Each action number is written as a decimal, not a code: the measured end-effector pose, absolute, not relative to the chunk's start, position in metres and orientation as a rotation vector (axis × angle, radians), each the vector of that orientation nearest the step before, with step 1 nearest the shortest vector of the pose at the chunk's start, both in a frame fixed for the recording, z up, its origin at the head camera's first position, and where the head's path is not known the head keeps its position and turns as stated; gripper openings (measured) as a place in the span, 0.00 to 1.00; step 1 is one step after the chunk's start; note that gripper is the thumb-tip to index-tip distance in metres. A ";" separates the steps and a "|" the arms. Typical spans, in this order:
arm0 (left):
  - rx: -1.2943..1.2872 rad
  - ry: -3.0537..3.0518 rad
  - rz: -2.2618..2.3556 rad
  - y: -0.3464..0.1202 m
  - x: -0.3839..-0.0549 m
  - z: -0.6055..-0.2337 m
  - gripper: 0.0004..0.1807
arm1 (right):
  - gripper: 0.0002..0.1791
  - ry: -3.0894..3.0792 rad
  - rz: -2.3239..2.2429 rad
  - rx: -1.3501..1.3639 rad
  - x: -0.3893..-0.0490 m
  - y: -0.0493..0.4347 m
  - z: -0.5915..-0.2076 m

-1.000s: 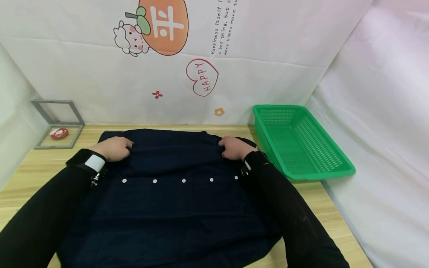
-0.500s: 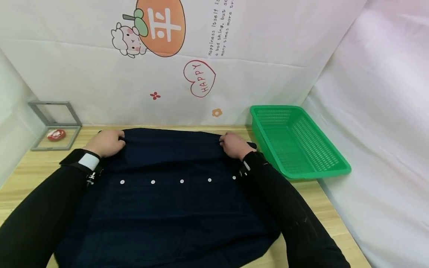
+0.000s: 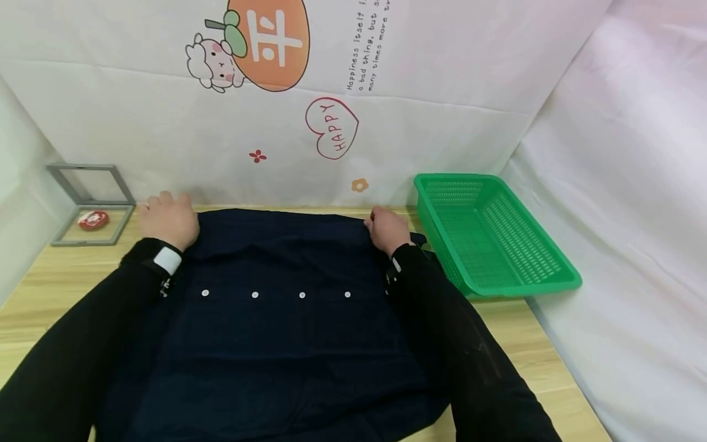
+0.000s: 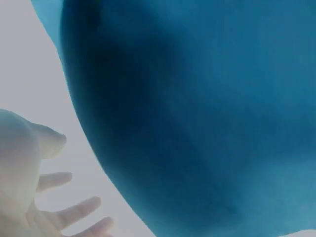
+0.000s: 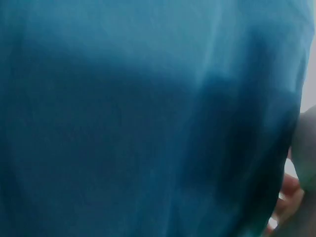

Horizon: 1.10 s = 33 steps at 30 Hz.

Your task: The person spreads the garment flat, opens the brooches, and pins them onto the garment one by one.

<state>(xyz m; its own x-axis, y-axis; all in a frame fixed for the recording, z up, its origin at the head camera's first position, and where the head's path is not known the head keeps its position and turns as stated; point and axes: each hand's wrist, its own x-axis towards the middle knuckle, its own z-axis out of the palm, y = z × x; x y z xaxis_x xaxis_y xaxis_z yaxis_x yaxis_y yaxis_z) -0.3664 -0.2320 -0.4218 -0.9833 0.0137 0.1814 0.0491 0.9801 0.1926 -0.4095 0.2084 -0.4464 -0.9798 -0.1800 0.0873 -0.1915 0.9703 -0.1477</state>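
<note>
A knock to the case (image 3: 107,203) is judged possible, since the left hand (image 3: 168,221) is placed just beside it, at its 3 o'clock, with fingers spread and nothing seen pinched. Skewing of the shirt (image 3: 276,344) is also considered a risk: were a pull applied, the far edge would be held at one end only. That end is found at the right hand (image 3: 388,230), by whose curled fingers the cloth appears to be pinched; the fingertips are partly hidden. Snagging against the basket (image 3: 527,290), noted at that hand's 3 o'clock, could be caused by loose cloth between the two. The shirt is laid buttons (image 3: 302,295) up on the table (image 3: 513,344), its middle at about 4 o'clock from the left hand and 8 o'clock from the right; contact with the left hand cannot be confirmed.
</note>
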 end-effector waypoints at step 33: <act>-0.094 -3.133 -0.385 -0.264 -0.354 -0.448 0.15 | 0.44 -3.633 -0.176 0.475 -0.280 0.182 -0.431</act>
<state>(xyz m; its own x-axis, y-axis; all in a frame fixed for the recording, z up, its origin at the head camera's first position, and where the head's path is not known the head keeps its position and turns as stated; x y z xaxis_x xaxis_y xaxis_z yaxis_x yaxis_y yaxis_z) -0.3538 -0.2645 -0.4482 -0.9981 0.0608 -0.0088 0.0569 0.9686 0.2421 -0.2801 0.1816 -0.4312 -0.8334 -0.2148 -0.5092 -0.2630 0.9645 0.0236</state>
